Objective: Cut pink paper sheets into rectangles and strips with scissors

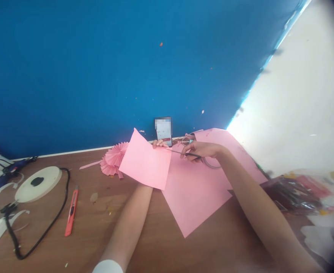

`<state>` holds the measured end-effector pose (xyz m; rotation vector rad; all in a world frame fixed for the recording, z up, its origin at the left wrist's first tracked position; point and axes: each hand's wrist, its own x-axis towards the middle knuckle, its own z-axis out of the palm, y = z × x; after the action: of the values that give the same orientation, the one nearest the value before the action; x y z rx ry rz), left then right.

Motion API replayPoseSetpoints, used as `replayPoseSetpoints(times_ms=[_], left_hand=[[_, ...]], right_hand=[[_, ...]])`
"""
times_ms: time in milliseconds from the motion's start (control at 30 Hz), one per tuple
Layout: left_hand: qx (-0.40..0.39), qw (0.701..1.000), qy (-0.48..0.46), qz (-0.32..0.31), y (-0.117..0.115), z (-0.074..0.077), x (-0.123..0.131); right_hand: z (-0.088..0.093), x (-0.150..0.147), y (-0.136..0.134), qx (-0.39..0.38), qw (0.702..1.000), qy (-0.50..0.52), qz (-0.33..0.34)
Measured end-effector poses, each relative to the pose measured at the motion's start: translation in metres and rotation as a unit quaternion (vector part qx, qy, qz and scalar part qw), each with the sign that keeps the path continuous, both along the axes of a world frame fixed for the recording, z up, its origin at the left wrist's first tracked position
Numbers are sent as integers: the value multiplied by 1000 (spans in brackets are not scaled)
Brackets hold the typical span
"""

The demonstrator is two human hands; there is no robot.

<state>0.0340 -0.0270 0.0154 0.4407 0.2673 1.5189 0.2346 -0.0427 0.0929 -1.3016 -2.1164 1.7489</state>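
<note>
My left hand (159, 143) holds up a pink paper sheet (145, 163) by its top edge; only the fingertips show above it. My right hand (199, 150) is closed round a pair of scissors (184, 153), whose blades point left and meet the sheet's right edge. A larger pink sheet (195, 197) lies flat on the brown table (98, 227) beneath both hands. A folded pink paper fan (114, 158) rests just left of the held sheet.
A phone (164, 131) leans against the blue wall (112, 68). On the left lie an orange box cutter (71, 211), a white round disc (38, 183), a black cable (41, 235) and a glue gun (11, 167). Bags and clutter (306, 193) fill the right side.
</note>
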Motion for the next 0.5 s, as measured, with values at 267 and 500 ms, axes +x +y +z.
replayPoseSetpoints(times_ms=[267,500], left_hand=[[-19,999,-28,-4,-9,11,1],[-28,997,-78,-10,-2,2,0]], right_hand=[[-1,-1,0,-1,1000,7,6],[1,-2,-1,2,1000,5,6]])
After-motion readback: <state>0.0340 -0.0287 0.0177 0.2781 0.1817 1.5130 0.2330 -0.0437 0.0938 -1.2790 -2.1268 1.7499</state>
